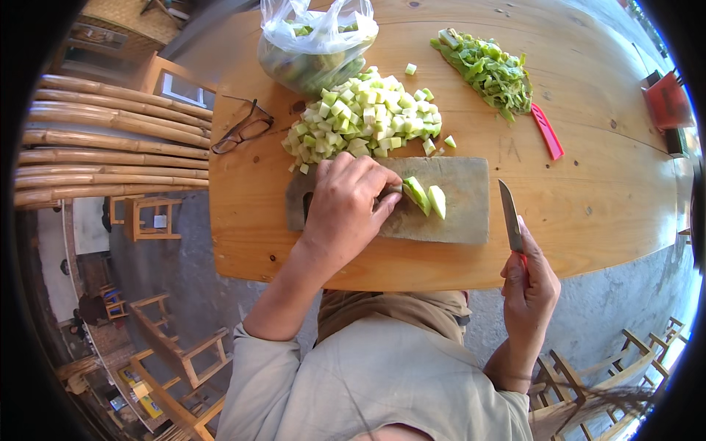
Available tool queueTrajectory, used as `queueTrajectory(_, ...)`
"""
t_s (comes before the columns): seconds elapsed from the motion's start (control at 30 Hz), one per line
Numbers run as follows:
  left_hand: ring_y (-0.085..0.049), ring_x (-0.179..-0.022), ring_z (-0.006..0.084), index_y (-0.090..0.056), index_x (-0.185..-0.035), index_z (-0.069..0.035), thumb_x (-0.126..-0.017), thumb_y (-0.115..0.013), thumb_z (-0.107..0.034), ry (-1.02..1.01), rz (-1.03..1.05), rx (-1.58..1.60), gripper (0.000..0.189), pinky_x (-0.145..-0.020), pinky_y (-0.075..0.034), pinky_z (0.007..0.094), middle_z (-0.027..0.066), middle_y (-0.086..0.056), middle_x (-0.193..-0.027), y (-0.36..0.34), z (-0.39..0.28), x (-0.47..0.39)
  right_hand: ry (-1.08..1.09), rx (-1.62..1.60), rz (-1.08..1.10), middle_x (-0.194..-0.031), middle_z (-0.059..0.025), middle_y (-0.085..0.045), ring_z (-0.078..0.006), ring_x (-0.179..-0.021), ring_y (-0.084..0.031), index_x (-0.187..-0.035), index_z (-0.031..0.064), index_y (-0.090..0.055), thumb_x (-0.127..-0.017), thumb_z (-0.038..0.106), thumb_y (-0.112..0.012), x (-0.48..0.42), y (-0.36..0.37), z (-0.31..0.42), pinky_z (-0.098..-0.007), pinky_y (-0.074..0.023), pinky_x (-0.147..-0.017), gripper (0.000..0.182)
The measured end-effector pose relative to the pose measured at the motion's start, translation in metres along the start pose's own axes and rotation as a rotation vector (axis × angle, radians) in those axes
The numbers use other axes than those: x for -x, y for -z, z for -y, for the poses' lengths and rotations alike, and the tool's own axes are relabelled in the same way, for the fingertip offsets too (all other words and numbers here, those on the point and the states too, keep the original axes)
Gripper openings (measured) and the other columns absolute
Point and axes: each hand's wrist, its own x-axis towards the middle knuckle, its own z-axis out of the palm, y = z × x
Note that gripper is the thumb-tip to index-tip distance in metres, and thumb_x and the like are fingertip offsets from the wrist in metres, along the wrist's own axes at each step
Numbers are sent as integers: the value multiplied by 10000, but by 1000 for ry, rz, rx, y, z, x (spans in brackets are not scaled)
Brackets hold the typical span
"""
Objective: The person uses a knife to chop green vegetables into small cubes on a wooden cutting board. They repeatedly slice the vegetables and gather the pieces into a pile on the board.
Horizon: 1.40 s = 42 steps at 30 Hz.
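Observation:
My right hand (530, 281) grips a small kitchen knife (511, 215) by its red handle, blade pointing up and away from me, just right of the wooden cutting board (463, 220). Over the board's left part is my left hand (353, 198), its thumb and forefinger close together. Whether they pinch anything is hidden. Right beside those fingertips lie two pale green vegetable slices (418, 195), leaning with skin edges showing. Behind the board, and partly against its far edge, spreads a heap of diced pale green vegetable (375, 110).
A clear plastic bag (317, 55) of green vegetables stands behind the heap. Eyeglasses (245, 129) lie at left. Far right are a pile of green peelings (491, 74), a pink-red plastic-handled tool (547, 132) and a red container (668, 102). The wooden table (606, 209) ends close to my waist.

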Motion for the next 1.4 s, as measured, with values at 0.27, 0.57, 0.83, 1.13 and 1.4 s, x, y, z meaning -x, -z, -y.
queueTrajectory(0.27, -577, -928, 244, -705, -939, -117, -808, -782, -143, -216, -126, -112, 154, -885, -427, 391, 24, -660, -921, 3, 3, -66, -125, -48, 9, -796, -71, -599, -99, -653, -525, -1362, 3, -609, -905, -115, -543, 8, 9, 9, -231, -468, -637, 477)
queueTrajectory(0.57, -565, -926, 253, -723, -1041, -105, -819, -775, -137, -192, -127, -57, 230, -869, -430, 389, 31, -645, -931, 39, 15, -37, -176, -78, -17, -756, -28, -572, -83, -631, -506, -1357, 13, -619, -932, -71, -562, 21, 13, -1, -225, -448, -607, 437)
queueTrajectory(0.83, -580, -891, 247, -708, -1026, -71, -753, -841, -168, 221, -140, 9, 318, -836, -478, 379, 53, -646, -900, 57, 40, 45, -174, -41, 50, -743, -22, -567, -80, -628, -503, -1353, 14, -622, -955, -32, -556, 6, -4, 4, -226, -447, -601, 406)
queueTrajectory(1.13, -569, -791, 257, -622, -1131, -75, -795, -782, -473, 265, -153, -113, 545, -701, -480, 402, 73, -565, -826, 15, 29, 33, -121, -66, 107, -759, -30, -565, -75, -637, -497, -1366, 1, -606, -908, -105, -559, 1, -6, 20, -213, -440, -602, 472)
queueTrajectory(1.4, -600, -744, 275, -644, -1080, -47, -887, -752, -202, 279, -235, 30, 271, -635, -489, 395, 111, -583, -916, 3, 31, 35, -113, -67, 93, -739, -27, -562, -77, -624, -509, -1356, -5, -612, -906, -105, -559, 1, -1, 12, -223, -450, -590, 464)
